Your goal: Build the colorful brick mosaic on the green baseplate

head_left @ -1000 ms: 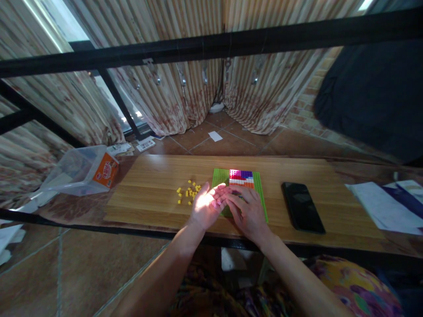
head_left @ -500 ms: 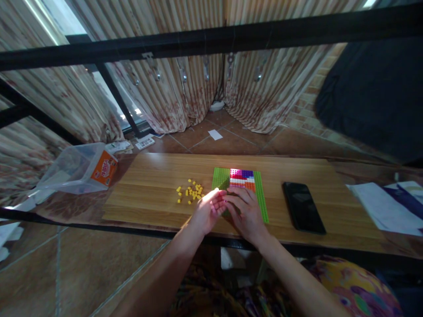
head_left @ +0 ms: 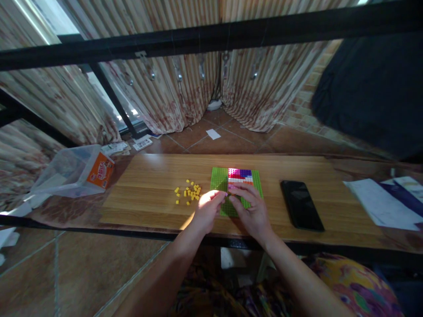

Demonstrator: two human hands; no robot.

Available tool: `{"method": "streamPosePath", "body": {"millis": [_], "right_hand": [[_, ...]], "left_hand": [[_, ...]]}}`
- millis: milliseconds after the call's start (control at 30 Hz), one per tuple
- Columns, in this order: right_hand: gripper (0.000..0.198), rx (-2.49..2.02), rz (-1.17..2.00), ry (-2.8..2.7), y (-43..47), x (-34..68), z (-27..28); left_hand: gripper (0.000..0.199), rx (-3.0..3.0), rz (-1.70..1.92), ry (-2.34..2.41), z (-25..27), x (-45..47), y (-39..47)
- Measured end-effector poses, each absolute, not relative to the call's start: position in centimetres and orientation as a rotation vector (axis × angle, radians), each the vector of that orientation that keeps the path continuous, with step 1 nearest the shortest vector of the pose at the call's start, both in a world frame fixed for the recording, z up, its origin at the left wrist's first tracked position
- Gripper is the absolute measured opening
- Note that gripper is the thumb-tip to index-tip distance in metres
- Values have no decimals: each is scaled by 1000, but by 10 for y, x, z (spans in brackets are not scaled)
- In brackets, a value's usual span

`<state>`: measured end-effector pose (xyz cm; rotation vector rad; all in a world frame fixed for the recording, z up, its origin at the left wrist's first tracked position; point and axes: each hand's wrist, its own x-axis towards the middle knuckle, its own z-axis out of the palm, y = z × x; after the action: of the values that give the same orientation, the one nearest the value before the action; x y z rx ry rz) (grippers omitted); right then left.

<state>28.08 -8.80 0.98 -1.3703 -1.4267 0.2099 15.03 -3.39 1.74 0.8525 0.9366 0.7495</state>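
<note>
Both hands have lifted the green baseplate [head_left: 220,179] by its near edge, tilting it off the tabletop [head_left: 148,185]; left hand [head_left: 207,211] and right hand [head_left: 253,210] seemingly pinch it. Yellow bricks [head_left: 188,193] lie left.

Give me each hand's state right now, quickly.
Left hand: fingers curled at the square green studded baseplate; any hold cannot be told.
Right hand: fingertips pressed on the baseplate; hold cannot be told.

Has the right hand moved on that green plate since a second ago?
Yes. The right hand has shifted toward the far edge of the green plate, its fingertips now reaching the coloured bricks.
</note>
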Motion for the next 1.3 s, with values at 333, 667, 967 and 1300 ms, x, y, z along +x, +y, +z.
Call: {"method": "streamPosePath", "body": {"millis": [333,667,967,1300], "right_hand": [[16,-1435,148,-1273,-87,303,20],[15,-1442,157,-1294,-85,304,19],[14,-1601,98,-1362,-80,307,5],[16,-1632,-66,-1488,-78,307,-6]], "left_hand": [[20,1551,971,1142,-3,169,-18],[18,1307,1026,1106,-11,181,-15],[22,1005,813,1083,4,180,-9],[21,973,801,1107,7,182,-7]]}}
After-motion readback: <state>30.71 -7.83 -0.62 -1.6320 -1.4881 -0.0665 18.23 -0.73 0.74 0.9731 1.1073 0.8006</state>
